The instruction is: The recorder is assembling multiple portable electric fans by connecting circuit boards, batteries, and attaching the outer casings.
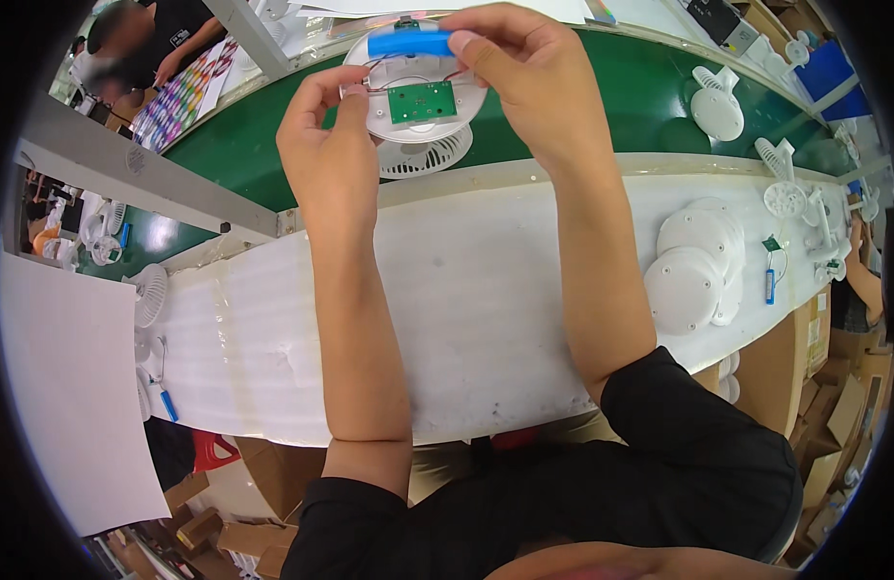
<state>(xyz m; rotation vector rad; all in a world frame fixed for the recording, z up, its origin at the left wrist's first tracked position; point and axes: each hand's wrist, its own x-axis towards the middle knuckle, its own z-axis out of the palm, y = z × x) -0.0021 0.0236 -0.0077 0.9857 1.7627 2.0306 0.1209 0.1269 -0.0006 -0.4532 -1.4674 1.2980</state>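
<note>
At the far side of the bench, my right hand point(539, 72) pinches a blue cylindrical battery point(408, 43) near its right end. The battery lies crosswise above a white round fan base point(377, 118), whose inside faces up. A green circuit board point(423, 101) sits in that base, with thin wires running beside it. My left hand point(331, 135) is at the left rim, thumb and forefinger closed together where the wires reach them. Whether they grip a wire or the rim is hidden. Beneath the base shows a white slotted fan cage point(426, 155).
White round covers point(684, 290) lie stacked at the right, beside another blue battery point(770, 287) wired to a small board. White fan parts point(718, 106) stand on the green belt point(640, 97). A metal post point(167, 164) rises at the left. Other people work at far left and right.
</note>
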